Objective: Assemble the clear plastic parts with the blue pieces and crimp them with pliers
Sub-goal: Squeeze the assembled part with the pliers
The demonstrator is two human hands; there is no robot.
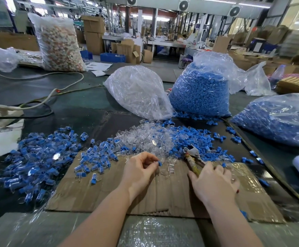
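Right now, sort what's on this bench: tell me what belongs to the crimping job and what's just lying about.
Job:
- blue piece, pinched in left hand
- pliers, under right hand
- loose clear parts
- finished pile
- bag of blue pieces

Lying about:
- white cable
- bag of mixed pale bits

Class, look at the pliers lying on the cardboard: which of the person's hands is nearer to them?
Right. The right hand rests on the handles of the pliers. The left hand is apart to their left, its fingers pinching a blue piece.
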